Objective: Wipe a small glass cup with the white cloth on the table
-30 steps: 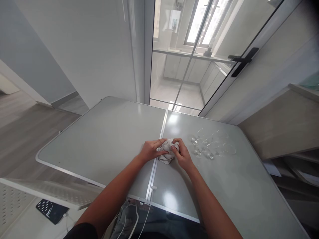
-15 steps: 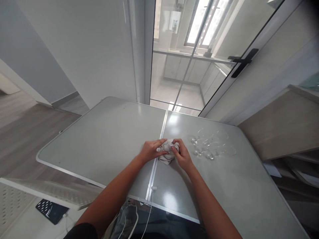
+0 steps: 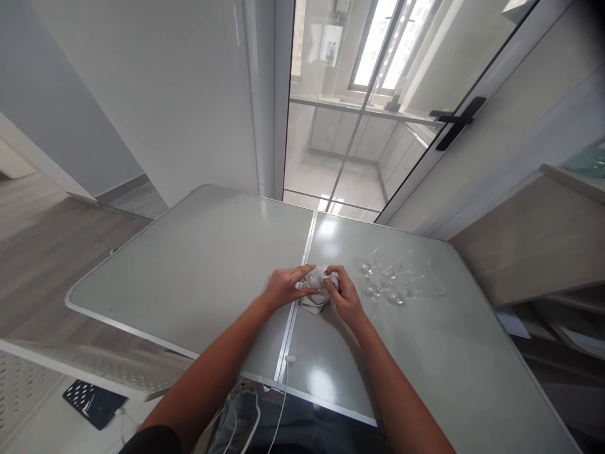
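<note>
Over the table's seam, my left hand (image 3: 285, 287) is closed around the side of a clear glass (image 3: 310, 278), its fingers and thumb on either side. A crumpled white cloth (image 3: 314, 305) is wrapped about the glass and hangs down to the tabletop. From the other side, my right hand (image 3: 346, 295) pinches the cloth against the glass with bent fingers and thumb. Much of the glass is hidden by the cloth and fingers. To the right of my right hand are several clear stemmed glasses (image 3: 397, 296), grouped close together.
The grey folding table (image 3: 198, 252) has a metal seam across it. A white cable (image 3: 285, 384) runs over its near edge. A dark phone (image 3: 93, 403) lies on a white surface at lower left. Beyond the table stands a glass door (image 3: 340, 151); wooden shelving (image 3: 534, 239) is at right.
My right fingers and the white cloth have shifted very slightly on the glass. My left hand keeps its hold, and the view has moved a little.
</note>
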`<action>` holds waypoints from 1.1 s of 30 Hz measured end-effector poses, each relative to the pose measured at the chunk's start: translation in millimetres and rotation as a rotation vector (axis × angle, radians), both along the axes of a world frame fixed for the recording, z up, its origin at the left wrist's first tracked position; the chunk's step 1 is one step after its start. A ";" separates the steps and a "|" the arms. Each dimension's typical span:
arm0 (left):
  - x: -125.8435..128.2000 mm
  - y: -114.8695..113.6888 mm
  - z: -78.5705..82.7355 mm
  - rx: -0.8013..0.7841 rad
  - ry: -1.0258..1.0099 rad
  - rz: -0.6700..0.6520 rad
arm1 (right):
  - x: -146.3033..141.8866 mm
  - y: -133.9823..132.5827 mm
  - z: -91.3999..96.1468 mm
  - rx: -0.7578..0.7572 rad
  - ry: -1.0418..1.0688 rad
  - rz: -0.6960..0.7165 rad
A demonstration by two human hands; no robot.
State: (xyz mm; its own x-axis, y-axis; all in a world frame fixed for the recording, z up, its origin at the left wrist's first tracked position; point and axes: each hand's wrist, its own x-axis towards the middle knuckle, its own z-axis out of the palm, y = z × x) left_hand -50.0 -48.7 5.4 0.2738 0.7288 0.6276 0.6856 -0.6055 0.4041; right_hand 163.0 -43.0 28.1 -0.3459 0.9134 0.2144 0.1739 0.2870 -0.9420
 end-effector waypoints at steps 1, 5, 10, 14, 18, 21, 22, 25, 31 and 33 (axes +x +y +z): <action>0.0 0.1 -0.2 0.000 0.000 0.001 | 0.3 0.1 -0.4 0.002 0.001 0.002; -0.2 0.7 0.3 0.001 0.004 -0.004 | 0.3 -0.1 -0.1 0.016 0.006 0.001; 0.1 -0.1 0.4 -0.006 -0.010 0.000 | 0.3 -0.6 1.2 0.049 -0.016 -0.012; 1.4 -1.2 -1.3 -0.021 -0.037 -0.028 | 2.2 -0.6 1.5 0.112 -0.046 -0.071; -0.6 -0.7 -0.5 -0.001 -0.094 -0.016 | 6.8 5.8 -4.0 0.116 0.056 -0.343; -2.9 0.1 1.6 0.022 -0.165 0.011 | 8.6 14.2 -10.4 0.003 0.297 -0.599; -3.0 0.2 2.0 0.023 -0.172 0.013 | 8.0 16.0 -11.7 -0.023 0.350 -0.602; -1.0 -0.1 1.7 -0.006 -0.129 -0.002 | 2.7 14.1 -11.5 0.056 0.319 -0.475; -1.2 0.1 -1.5 -0.024 -0.098 -0.008 | 1.1 -0.4 -1.8 0.154 0.017 -0.041; -3.2 0.4 -2.9 0.025 -0.052 -0.058 | 6.9 -1.4 2.1 0.175 -0.019 0.166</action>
State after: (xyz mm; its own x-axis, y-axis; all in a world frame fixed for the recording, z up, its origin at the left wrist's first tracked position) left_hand -53.2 -48.2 2.5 0.2817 0.6968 0.6596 0.6278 -0.6538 0.4224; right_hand 169.9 -44.4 30.2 -0.4938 0.7932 0.3564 0.1281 0.4718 -0.8724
